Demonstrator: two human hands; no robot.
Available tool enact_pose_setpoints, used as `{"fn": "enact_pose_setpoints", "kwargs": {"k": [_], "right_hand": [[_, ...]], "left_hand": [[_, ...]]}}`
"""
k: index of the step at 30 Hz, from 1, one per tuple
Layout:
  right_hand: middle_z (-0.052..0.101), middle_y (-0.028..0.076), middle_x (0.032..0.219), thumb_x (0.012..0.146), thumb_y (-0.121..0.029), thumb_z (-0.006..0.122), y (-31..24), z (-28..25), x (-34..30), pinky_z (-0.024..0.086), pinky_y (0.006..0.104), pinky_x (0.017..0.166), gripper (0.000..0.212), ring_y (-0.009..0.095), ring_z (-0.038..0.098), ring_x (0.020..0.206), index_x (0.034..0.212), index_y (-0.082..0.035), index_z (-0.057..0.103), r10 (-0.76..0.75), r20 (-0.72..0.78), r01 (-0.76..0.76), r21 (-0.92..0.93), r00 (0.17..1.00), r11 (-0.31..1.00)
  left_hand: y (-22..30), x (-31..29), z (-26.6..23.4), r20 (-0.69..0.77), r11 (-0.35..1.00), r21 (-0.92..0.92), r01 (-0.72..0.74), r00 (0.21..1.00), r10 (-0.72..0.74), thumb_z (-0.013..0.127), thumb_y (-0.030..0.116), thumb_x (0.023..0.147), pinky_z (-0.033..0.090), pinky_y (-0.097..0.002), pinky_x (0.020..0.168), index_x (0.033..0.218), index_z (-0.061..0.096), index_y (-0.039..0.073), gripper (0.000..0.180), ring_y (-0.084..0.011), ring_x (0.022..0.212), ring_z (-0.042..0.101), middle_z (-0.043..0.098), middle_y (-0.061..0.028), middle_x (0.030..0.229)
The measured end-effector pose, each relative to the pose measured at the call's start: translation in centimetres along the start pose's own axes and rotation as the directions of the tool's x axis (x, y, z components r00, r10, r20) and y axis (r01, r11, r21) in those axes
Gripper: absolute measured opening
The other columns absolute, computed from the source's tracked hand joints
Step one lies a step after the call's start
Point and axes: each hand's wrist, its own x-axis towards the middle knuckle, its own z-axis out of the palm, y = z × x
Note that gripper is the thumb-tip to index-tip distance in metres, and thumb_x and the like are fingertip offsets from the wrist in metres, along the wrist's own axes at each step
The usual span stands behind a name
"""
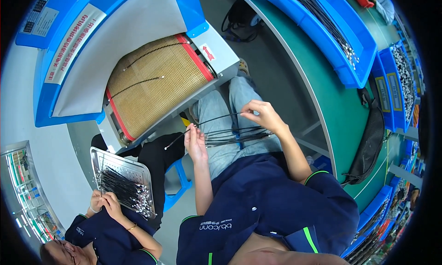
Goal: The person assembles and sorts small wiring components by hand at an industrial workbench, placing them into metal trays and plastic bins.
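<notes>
A thin black cable (213, 120) with a small metal end is stretched between my two hands above my lap. My left hand (196, 143) is closed around it near its left part, and the loose end hangs out past the fingers to the lower left. Thumb and fingers of my right hand (258, 114) pinch the same cable toward its other end; that end is hidden in the fingers. Below the hands, a bunch of similar black cables (239, 138) lies across my thighs, touching my jeans.
Ahead on the left, a machine's mesh conveyor belt (161, 83) carries two black cables. At lower left, a co-worker handles cables over a metal tray (148, 173); a blue stool (177, 184) stands between us. Right, a green table (317, 64) bears blue bins (343, 76) and a black pouch (368, 145).
</notes>
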Motion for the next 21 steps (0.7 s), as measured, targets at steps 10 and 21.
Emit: {"fn": "enact_pose_setpoints", "kwargs": {"k": [10,21], "right_hand": [[0.061,0.008,0.077,0.08,-0.011,0.069,0.8,0.9,-0.5,0.048,0.0313,0.06,0.011,0.022,0.06,0.068,0.083,-0.001,0.065,-0.067,-0.035,0.067,0.004,0.997,0.998],[0.061,0.007,0.077,0.08,-0.013,0.07,2.3,1.2,0.0,0.048,0.0324,0.062,0.012,0.023,0.061,0.07,0.082,-0.003,0.065,-0.125,0.042,0.126,-0.012,0.991,0.992]], "left_hand": [[-1.0,0.4,-1.1,0.034,1.0,0.0,-0.023,0.999,0.023,0.056,0.014,0.095,0.045,-0.0216,0.066,0.111,0.059,0.006,0.019,-0.0069,0.079,0.055,0.06,0.0004,0.091],[-1.4,1.2,-1.6,0.033,1.0,-0.008,-0.009,0.999,0.01,0.056,0.015,0.094,0.045,-0.022,0.068,0.111,0.059,0.006,0.019,-0.007,0.081,0.054,0.06,0.0006,0.092]]}}
